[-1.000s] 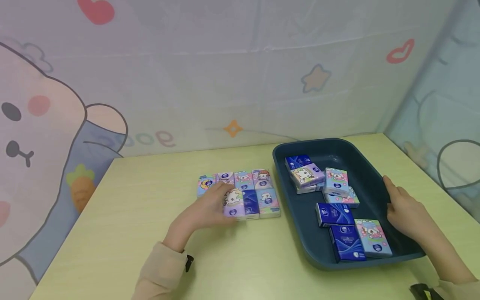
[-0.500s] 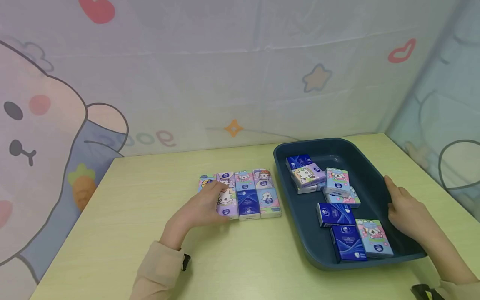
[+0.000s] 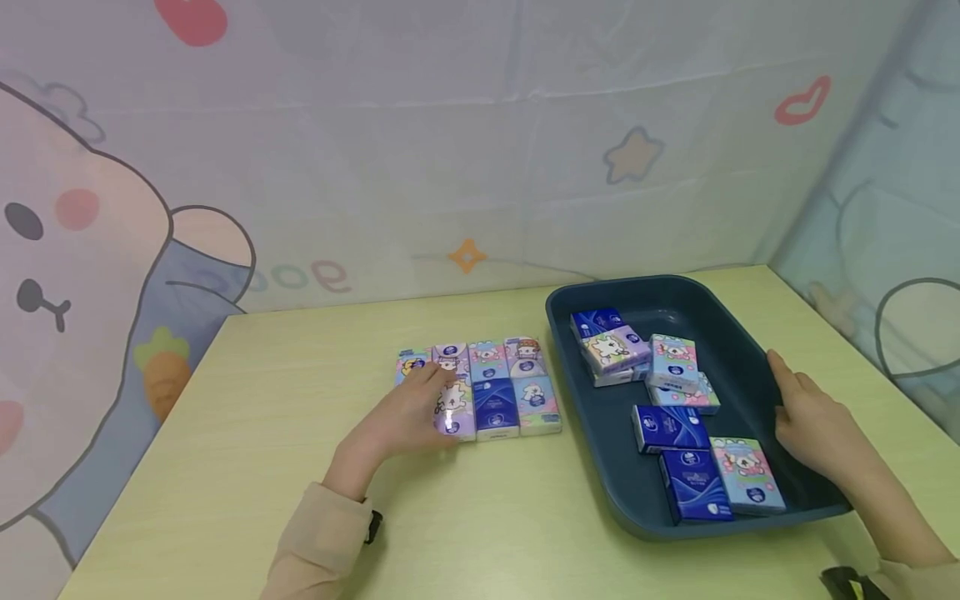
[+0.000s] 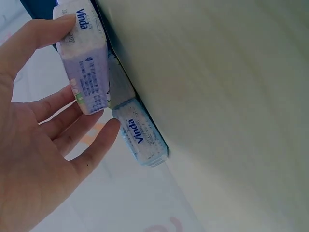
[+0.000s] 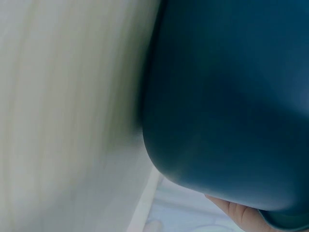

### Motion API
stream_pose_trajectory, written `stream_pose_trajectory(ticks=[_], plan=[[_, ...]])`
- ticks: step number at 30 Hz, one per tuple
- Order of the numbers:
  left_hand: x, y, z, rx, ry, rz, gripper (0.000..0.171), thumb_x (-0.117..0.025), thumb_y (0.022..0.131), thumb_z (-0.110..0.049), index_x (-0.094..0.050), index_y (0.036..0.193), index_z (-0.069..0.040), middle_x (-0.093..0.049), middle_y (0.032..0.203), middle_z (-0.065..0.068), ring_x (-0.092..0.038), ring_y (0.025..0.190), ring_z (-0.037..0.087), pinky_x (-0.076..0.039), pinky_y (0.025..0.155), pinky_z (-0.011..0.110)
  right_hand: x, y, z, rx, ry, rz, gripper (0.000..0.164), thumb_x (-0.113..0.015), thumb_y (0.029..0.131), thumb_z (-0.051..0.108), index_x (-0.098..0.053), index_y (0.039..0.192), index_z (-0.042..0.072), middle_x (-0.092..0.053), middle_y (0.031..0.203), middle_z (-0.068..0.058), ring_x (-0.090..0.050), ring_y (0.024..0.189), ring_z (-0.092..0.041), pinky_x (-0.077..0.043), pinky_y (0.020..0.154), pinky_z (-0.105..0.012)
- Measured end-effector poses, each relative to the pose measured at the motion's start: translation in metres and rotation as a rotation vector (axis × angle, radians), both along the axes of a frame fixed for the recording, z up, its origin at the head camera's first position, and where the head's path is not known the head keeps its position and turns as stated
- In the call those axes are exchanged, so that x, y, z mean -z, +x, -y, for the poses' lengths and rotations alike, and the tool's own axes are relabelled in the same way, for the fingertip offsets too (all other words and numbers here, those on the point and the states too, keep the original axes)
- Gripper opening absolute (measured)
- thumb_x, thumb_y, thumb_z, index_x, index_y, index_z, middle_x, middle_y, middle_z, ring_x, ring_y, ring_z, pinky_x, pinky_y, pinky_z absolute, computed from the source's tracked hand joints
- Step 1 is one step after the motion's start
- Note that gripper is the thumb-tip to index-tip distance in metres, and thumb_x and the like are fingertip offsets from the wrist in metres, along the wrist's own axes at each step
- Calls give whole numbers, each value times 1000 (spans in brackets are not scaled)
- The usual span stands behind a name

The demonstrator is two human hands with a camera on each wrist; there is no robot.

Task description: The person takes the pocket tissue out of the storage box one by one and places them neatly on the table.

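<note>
My left hand (image 3: 405, 415) pinches a purple Vinda tissue pack (image 3: 454, 408) in the front row of packs on the table. In the left wrist view the thumb presses one end of that purple pack (image 4: 87, 77), with the fingers at its other end. Right beside it lie a dark blue tissue pack (image 3: 497, 408) and a light blue-pink one (image 3: 536, 406). A back row of packs (image 3: 488, 361) touches them from behind. My right hand (image 3: 813, 425) grips the right rim of a dark blue plastic tray (image 3: 738, 350); the right wrist view shows mostly the tray's outer wall (image 5: 227, 106).
Inside the tray, several tissue packs lie loosely, among them blue ones (image 3: 693, 486), a pink-green one (image 3: 747, 475) and a purple one (image 3: 617, 349) on a small pile. The pale table (image 3: 285, 417) meets a printed cloth backdrop (image 3: 390, 167) at its back edge.
My left hand has shifted slightly left with the purple pack, and more of the dark blue pack beside it now shows. Over the last half second little moves. The right hand stays on the tray.
</note>
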State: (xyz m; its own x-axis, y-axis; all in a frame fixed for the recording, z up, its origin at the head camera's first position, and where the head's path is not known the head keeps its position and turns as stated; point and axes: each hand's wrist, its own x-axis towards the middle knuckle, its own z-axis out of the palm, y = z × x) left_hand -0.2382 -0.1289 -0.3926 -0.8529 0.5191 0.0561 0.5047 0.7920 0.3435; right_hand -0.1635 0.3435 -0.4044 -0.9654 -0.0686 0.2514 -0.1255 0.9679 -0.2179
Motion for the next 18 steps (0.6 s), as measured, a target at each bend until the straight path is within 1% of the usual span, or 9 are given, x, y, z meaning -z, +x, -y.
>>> stream_pose_trajectory(ticks=[8, 15, 18], plan=[[1, 1, -2, 1, -21, -22, 81, -86, 69, -28, -47, 136, -1, -50, 133, 11, -46, 121, 28, -44, 105, 43, -2, -1, 1, 12, -3, 27, 68, -49, 82, -8, -19, 141, -21, -47, 111, -45, -55, 89, -55, -47, 57, -55], [1, 0, -2, -7, -31, -3, 81, -84, 71, -27, -47, 138, -1, -49, 136, 11, -45, 125, 29, -43, 107, 43, -1, -1, 0, 9, -8, 18, 68, -48, 82, -7, -19, 142, -20, -48, 110, -45, -56, 83, -50, -46, 53, -49], [2, 0, -2, -9, -22, 7, 77, -84, 71, -26, -50, 136, -2, -50, 135, 10, -46, 125, 28, -43, 107, 43, 0, -2, 0, 7, -7, 14, 68, -48, 82, -6, -19, 142, -20, -48, 110, -44, -57, 83, -51, -46, 52, -49]])
